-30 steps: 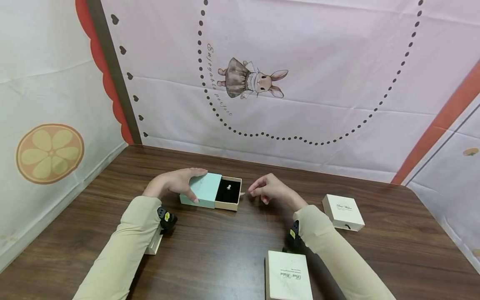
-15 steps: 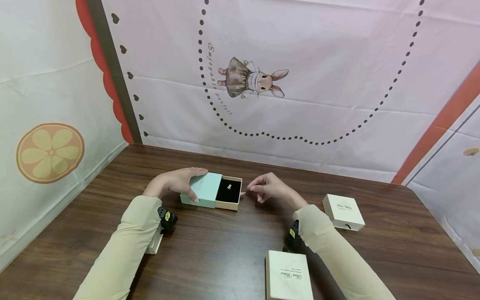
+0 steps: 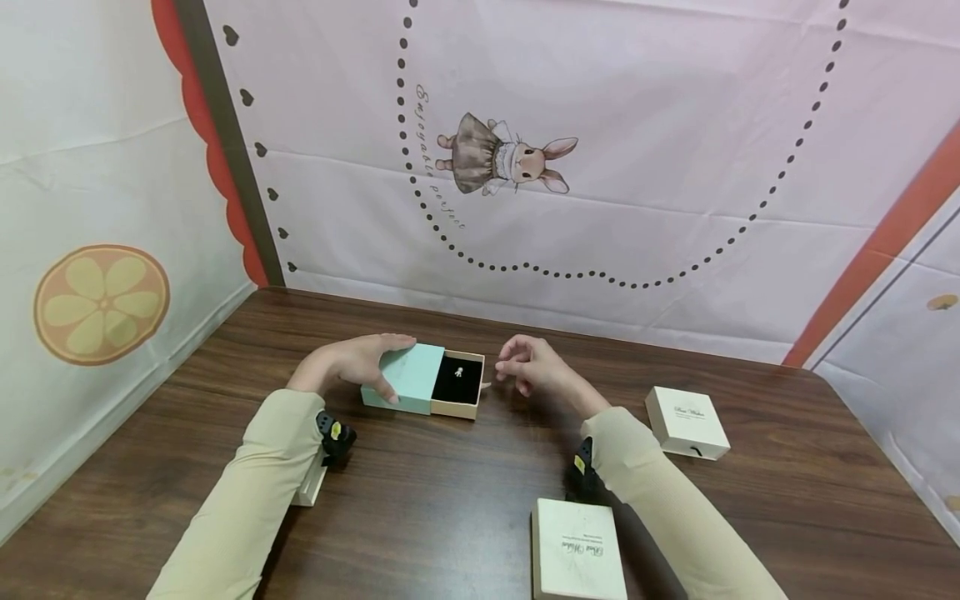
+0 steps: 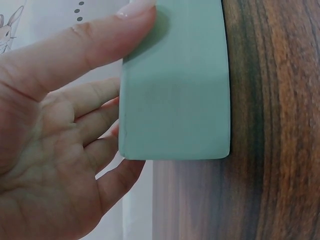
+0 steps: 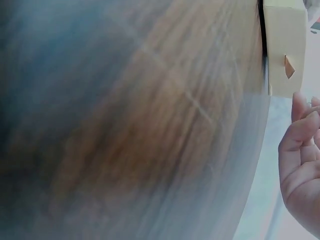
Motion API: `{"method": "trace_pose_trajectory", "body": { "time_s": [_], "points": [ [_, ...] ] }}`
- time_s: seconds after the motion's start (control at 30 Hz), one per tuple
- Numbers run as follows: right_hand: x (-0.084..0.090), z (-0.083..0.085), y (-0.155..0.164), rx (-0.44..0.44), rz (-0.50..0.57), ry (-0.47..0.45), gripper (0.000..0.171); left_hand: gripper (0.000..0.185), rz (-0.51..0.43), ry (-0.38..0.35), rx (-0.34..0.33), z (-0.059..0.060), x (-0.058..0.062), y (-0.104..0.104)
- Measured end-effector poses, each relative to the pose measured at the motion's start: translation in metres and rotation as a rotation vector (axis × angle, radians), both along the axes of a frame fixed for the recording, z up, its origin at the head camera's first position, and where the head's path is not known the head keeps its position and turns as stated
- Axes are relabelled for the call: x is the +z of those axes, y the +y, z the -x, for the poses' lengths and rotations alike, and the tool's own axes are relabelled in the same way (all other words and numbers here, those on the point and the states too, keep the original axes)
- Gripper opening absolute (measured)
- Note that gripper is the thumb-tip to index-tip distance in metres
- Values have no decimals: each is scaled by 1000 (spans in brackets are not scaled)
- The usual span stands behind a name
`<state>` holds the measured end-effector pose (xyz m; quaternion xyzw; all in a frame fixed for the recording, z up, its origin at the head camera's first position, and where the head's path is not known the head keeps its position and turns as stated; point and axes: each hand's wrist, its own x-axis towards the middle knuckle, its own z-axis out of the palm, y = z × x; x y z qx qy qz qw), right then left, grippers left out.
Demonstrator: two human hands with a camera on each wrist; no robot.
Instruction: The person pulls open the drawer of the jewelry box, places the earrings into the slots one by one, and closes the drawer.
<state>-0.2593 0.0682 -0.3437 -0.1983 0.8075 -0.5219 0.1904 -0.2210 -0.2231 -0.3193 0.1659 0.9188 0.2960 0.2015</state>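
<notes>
Dark wooden table (image 3: 450,500), pink rabbit-print backdrop (image 3: 637,125), orange flower panel (image 3: 101,304)

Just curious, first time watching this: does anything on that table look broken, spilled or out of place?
Nothing stands out. The mint box, held by the left hand, has its drawer slid partly out, a small charm inside. Two cream boxes sit shut, undamaged.

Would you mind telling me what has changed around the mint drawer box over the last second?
The right hand has lifted a little and drawn back from the pull tab at the end of the open drawer; it holds nothing, fingers loosely curled. The left hand still grips the mint sleeve. The drawer stays pulled out, the small pale piece on its black pad, and both cream boxes are unmoved.
</notes>
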Motion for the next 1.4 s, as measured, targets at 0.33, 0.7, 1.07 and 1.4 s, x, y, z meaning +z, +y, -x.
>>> {"method": "trace_pose_trajectory", "body": {
  "time_s": [0.33,0.7,1.07,1.4],
  "points": [
    [1,0,-8,2,-85,104,20,98,-10,15,-22,-3,4,-1],
    [6,-2,-15,86,-73,134,26,99,-13,17,-32,-2,3,-2],
    [8,-5,-25,33,-27,76,17,97,3,18,-13,0,-1,0],
    [7,-8,-33,50,-19,71,23,96,2,22,-17,0,-2,-1]
  ]
}}
